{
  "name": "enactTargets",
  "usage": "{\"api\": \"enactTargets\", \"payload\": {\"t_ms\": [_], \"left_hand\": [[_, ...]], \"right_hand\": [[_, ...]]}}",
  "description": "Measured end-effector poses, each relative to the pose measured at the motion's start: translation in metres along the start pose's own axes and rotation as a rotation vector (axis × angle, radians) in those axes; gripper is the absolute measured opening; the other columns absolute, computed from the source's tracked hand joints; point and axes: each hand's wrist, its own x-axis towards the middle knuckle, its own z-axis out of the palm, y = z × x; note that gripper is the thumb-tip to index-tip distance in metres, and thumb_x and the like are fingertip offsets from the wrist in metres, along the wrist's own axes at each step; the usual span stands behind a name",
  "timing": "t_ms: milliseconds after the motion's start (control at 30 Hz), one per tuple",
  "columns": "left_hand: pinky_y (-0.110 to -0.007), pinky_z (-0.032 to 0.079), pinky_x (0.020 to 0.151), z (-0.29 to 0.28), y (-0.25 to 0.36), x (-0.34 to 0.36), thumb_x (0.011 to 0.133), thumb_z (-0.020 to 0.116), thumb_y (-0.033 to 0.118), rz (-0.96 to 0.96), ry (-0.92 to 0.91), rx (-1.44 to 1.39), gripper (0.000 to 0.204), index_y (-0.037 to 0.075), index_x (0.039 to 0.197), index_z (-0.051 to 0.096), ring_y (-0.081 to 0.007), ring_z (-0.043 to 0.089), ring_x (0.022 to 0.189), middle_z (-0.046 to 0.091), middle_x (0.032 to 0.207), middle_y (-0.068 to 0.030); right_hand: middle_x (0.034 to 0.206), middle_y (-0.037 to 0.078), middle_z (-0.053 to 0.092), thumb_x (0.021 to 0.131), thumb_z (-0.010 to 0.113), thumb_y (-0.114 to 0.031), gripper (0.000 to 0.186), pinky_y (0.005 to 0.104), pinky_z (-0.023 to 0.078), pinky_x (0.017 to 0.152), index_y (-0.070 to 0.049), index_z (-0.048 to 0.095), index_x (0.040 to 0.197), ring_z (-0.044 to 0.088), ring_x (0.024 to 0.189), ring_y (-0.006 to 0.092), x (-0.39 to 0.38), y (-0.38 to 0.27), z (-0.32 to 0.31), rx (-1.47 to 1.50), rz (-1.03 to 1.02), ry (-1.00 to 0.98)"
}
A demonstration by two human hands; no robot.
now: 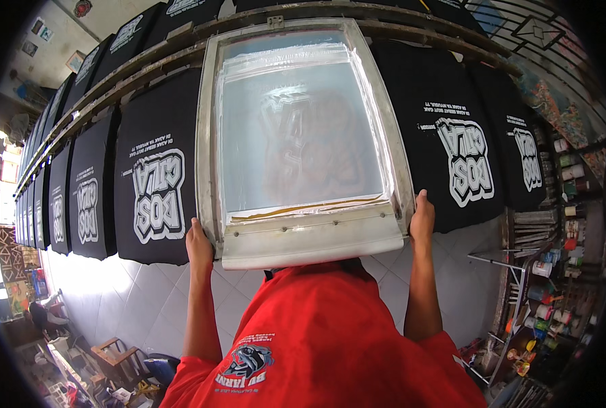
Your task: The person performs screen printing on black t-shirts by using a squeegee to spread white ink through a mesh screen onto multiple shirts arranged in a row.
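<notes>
A screen printing frame with a pale, translucent mesh lies level in front of my body. My left hand is closed on its near left corner, and my right hand grips the near right corner, thumb up along the side. Across the frame's near end hangs a white flap fixed with small studs. Shapes of a print show faintly through the mesh. Black T-shirts with white lettering flank the frame: one black T-shirt on the left, another black T-shirt on the right.
Long wooden rails run behind the row of shirts, with more black shirts beyond. Shelves of paint pots stand at the right. A wooden chair and clutter sit lower left on the tiled floor.
</notes>
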Motion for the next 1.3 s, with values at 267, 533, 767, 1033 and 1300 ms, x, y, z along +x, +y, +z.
{"api": "enactTargets", "payload": {"t_ms": [267,533,767,1033,1300], "left_hand": [[-0.032,0.045,0.073,-0.001,0.001,0.001,0.103,0.038,0.041,-0.061,-0.107,0.006,0.054,-0.006,0.103,0.063,-0.017,0.055,0.074,0.063,0.086,-0.0097],[-0.03,0.045,0.073,-0.006,0.0,0.004,0.104,0.037,0.041,-0.161,-0.155,-0.198,0.054,-0.006,0.103,0.063,-0.0139,0.053,0.074,0.062,0.084,-0.007],[-0.03,0.046,0.074,-0.011,0.018,-0.007,0.105,0.036,0.039,-0.209,-0.143,-0.168,0.052,-0.006,0.106,0.062,-0.0129,0.056,0.074,0.063,0.086,-0.0068],[-0.028,0.049,0.076,-0.017,0.034,-0.017,0.104,0.038,0.041,-0.252,-0.159,-0.181,0.052,-0.005,0.109,0.062,-0.0128,0.061,0.079,0.067,0.093,-0.0094],[-0.028,0.049,0.077,-0.016,0.034,-0.022,0.103,0.04,0.042,-0.263,-0.093,-0.124,0.053,-0.006,0.112,0.062,-0.0136,0.063,0.082,0.067,0.095,-0.0107]], "right_hand": [[0.1,0.017,0.069,0.102,0.034,-0.049,0.065,0.0346,0.042,0.085,0.008,0.066,0.102,0.06,0.091,0.0289,0.01,0.014,-0.027,0.332,0.126,-0.247],[0.133,0.016,0.056,0.099,0.038,-0.056,0.069,0.0378,0.043,0.102,0.002,0.05,0.134,0.055,0.119,0.0277,-0.015,0.038,-0.024,1.29,0.597,-0.349],[0.128,0.011,0.059,0.098,0.048,-0.043,0.05,0.0382,0.046,0.099,-0.005,0.054,0.13,0.055,0.118,0.0271,-0.052,0.058,0.033,1.468,0.465,-0.414],[0.128,0.01,0.059,0.098,0.049,-0.042,0.049,0.038,0.046,0.098,-0.005,0.053,0.131,0.056,0.118,0.0267,-0.046,0.043,0.047,1.515,0.647,-0.426],[0.128,0.01,0.059,0.098,0.05,-0.041,0.048,0.0377,0.046,0.098,-0.005,0.053,0.131,0.056,0.117,0.0264,-0.043,0.041,0.053,1.487,0.692,-0.437]]}}
